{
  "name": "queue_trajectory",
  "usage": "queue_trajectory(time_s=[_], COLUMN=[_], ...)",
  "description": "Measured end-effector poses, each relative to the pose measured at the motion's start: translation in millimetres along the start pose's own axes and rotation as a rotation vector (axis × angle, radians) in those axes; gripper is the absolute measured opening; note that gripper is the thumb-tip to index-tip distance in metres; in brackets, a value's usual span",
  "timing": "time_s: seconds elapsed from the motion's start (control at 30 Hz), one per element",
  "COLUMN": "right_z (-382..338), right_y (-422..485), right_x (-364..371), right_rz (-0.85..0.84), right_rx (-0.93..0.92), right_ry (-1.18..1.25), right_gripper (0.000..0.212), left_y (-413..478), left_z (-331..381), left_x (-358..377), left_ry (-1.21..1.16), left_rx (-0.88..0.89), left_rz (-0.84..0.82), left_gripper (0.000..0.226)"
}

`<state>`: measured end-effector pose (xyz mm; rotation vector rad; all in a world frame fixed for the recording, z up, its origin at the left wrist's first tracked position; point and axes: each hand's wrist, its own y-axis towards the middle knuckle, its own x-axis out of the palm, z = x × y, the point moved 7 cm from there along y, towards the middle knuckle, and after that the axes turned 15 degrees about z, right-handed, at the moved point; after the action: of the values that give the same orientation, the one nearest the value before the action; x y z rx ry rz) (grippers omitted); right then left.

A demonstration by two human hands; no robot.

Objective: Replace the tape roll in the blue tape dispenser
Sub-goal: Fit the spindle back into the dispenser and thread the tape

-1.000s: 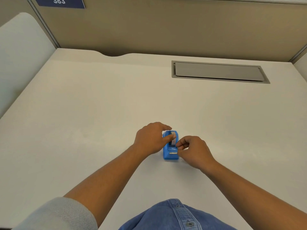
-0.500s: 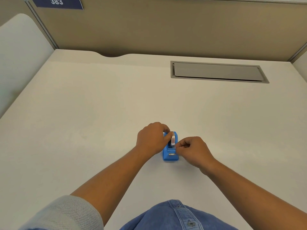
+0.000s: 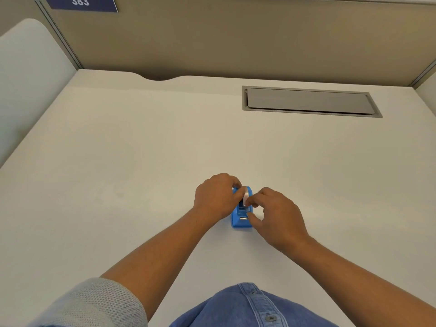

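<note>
So the small blue plastic tape dispenser point(image 3: 241, 214) sat on the plain off-white tabletop point(image 3: 118, 173), near the front edge, right between the two hands. The left hand point(image 3: 215, 197) was curled around its left side, thumb and forefinger pinched on the clear, whitish tape roll point(image 3: 246, 196) at the top of the slot. The right hand point(image 3: 277, 215) was loosely curled, fingertips touching the roll's right face and the thumb down by the cutter end; I honestly couldn't tell if it was gripping anything.

My guess is this thing is really light and would skate on that smooth top, so one hand has to pin the body by its sides. The roll looked stiff but slick, so best pinched by its flat faces, away from the serrated blade.

Compared to half a second before, the roll stood a bit higher out of the slot, and the right hand had opened up and slid closer in.
</note>
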<state>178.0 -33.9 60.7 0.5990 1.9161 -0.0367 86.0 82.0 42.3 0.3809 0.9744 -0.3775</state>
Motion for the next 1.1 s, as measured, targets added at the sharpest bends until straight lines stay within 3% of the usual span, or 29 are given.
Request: queue_trajectory(time_s=[0.23,0.33,0.5,0.77,1.1], right_z=[-3.5,-2.4,-2.3,-7.4,-13.4], right_y=[-0.5,-2.4,-7.0,-16.0,-34.1], right_x=[-3.2,-2.5,2.2,0.2,-4.2], right_rz=[0.049,0.052,0.044,0.060,0.149], right_rx=[-0.053,-0.051,-0.057,-0.119,-0.289], right_ry=[-0.022,-0.011,0.001,-0.007,-0.018], right_gripper=[0.007,0.005,0.007,0.005,0.009], left_y=[-2.4,-7.7,-23.7,-29.6,-28.9], left_z=[0.2,-8.0,-12.9,-11.5,-7.5], left_x=[-1.0,-0.5,3.8,5.0,3.6], left_ry=[-0.018,-0.109,-0.061,0.013,0.040], left_rx=[0.015,0.031,0.202,0.253,0.242], left_rz=[-0.028,-0.141,-0.319,-0.166,-0.150], left_gripper=[0.029,0.035,0.083,0.086,0.088])
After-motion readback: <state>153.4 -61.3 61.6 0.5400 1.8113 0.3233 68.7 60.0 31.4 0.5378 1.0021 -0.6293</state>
